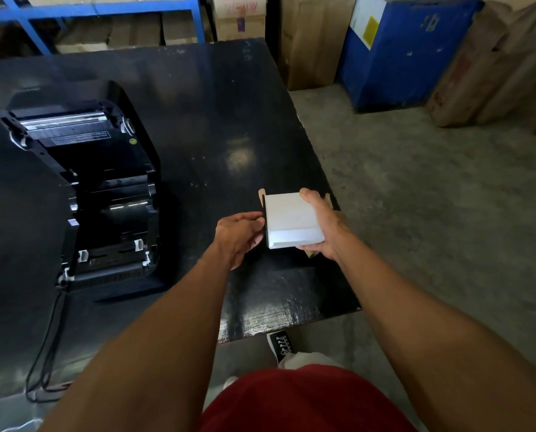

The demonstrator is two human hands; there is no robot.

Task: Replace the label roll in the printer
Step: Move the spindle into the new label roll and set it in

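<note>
Above the near right corner of a glossy black worktop (pixel 213 120), the right grip (pixel 326 226) clasps a flat white rectangular label pack (pixel 291 221) around its right side. The left grip (pixel 238 235), fingers curled, meets the pack's left edge; whether it grasps is unclear. Farther left sits an open black plastic label printer (pixel 98 194).

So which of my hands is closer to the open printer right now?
Left. The left hand is at the label pack's left edge, toward the printer; the right hand grips the pack's right side, farther away.
</note>
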